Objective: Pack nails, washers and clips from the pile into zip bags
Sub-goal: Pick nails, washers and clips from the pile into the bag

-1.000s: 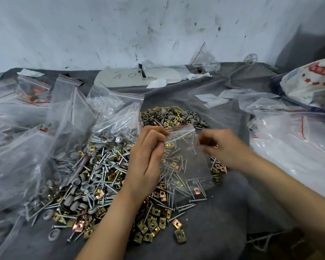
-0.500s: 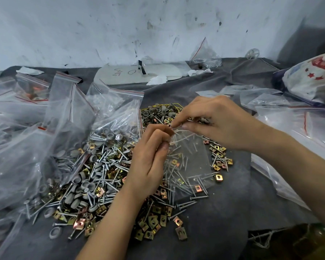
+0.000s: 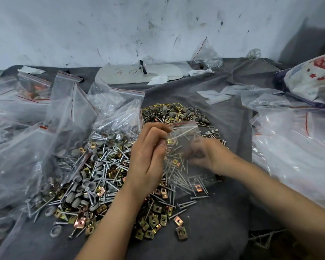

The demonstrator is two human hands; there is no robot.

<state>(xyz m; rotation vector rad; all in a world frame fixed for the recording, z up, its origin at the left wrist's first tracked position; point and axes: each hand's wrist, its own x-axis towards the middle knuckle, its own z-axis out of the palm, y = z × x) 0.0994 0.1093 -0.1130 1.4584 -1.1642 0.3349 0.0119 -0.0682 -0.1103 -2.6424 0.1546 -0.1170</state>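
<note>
Pinching the top corner of the small zip bag (image 3: 184, 133), the left hand (image 3: 148, 158) holds it up just over the pile (image 3: 101, 166). Its fingers and thumb are pressed together on the plastic. The right hand (image 3: 214, 156) is behind or inside the bag. It looks blurry through the plastic, so I cannot tell how its fingers are bent or if they hold anything.

This looks like the filling step. Next, the top of the bag must be kept open so more pieces can drop in. If it is full enough, the strip at the top must be pressed flat all the way along. The nails are pointy and could poke the thin plastic, so go gently.

The bag is clear and crinkly, with a red line at the top. Thin silver nails (image 3: 176, 175) and a few gold clips (image 3: 198, 188) lie low inside it.

All around it, nails, grey round washers (image 3: 83, 184) and clips are mixed on a grey cloth (image 3: 214, 222). Bigger bags (image 3: 116, 109) stand to the left.
</note>
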